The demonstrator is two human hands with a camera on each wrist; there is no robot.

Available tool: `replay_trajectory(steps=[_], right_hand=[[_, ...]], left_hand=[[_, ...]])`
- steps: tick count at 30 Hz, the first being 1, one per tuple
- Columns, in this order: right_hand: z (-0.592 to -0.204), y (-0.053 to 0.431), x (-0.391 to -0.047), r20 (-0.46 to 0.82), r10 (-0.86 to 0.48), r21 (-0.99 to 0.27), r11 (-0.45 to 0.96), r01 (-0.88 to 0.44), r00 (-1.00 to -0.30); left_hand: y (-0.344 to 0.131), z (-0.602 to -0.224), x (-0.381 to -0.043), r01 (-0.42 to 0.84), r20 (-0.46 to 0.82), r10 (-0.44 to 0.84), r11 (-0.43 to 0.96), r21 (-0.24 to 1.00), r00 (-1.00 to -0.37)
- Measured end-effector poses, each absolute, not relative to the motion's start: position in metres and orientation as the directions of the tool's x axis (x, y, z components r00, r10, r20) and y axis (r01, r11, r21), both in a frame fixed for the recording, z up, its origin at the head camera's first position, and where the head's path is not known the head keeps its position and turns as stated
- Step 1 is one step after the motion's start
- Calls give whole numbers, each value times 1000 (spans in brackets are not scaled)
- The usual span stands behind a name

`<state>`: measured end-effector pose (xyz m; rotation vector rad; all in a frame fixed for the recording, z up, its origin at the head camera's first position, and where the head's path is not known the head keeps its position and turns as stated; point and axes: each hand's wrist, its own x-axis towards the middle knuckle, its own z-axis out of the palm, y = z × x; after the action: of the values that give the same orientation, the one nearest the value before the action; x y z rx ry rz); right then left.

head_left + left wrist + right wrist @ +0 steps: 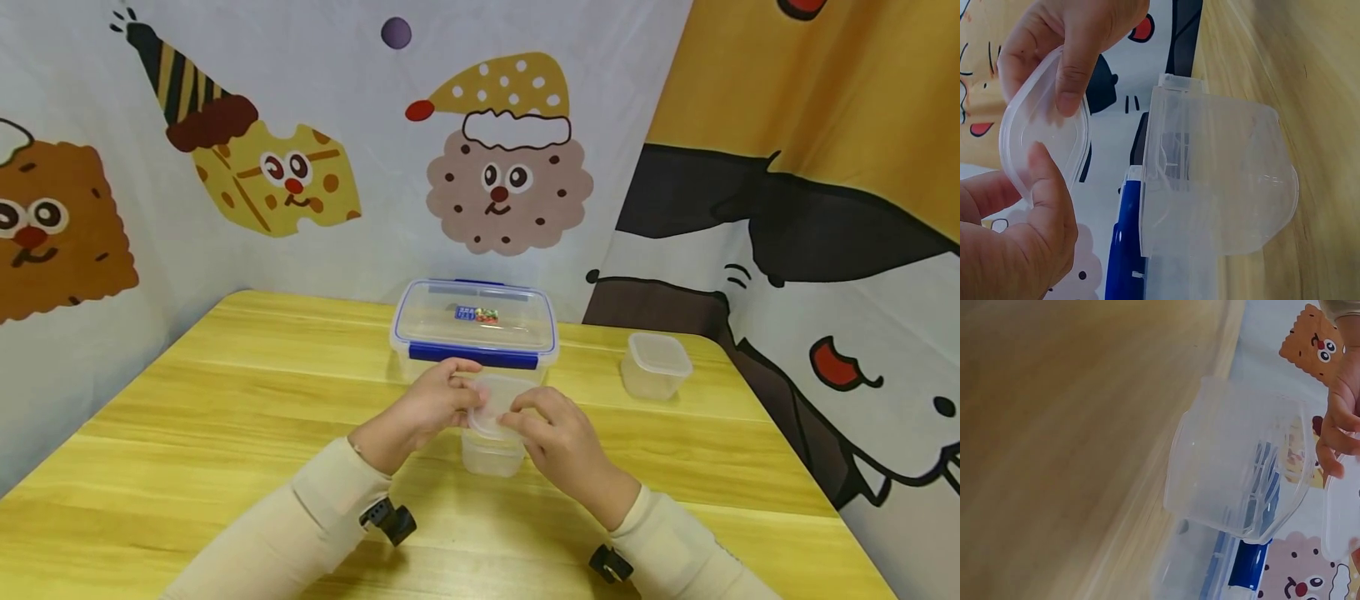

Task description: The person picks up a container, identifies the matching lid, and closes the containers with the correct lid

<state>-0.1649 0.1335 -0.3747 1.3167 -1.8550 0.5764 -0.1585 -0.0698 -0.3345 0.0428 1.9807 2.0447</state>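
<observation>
A clear plastic lid (pixel 495 406) is tilted above a small clear container (pixel 492 457) that stands upright on the table. My left hand (pixel 441 402) pinches the lid's left edge, thumb on its inner face in the left wrist view. At the opposite edge, my right hand (pixel 561 433) grips it between thumb and fingers. The raised rim of the lid (pixel 1019 150) shows in the left wrist view. Below both hands, the container (pixel 1222 175) has an uncovered top. Only a sliver of my right hand shows in the right wrist view.
A large clear box (pixel 474 321) with blue side clips stands right behind the small container. Another small lidded container (pixel 656 365) is at the back right of the wooden table (pixel 247 400). A printed curtain (pixel 315 50) hangs along the table's back edge.
</observation>
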Motion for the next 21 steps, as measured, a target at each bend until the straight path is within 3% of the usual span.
replay_trajectory(steps=[17, 21], right_hand=[[-375, 143, -166, 776, -571, 41, 471, -881, -269], [-377, 150, -168, 763, -556, 10, 519, -854, -329]], left_hand=[[-76, -340, -160, -192, -186, 175, -16, 981, -967], [-77, -341, -160, -182, -177, 157, -15, 983, -972]])
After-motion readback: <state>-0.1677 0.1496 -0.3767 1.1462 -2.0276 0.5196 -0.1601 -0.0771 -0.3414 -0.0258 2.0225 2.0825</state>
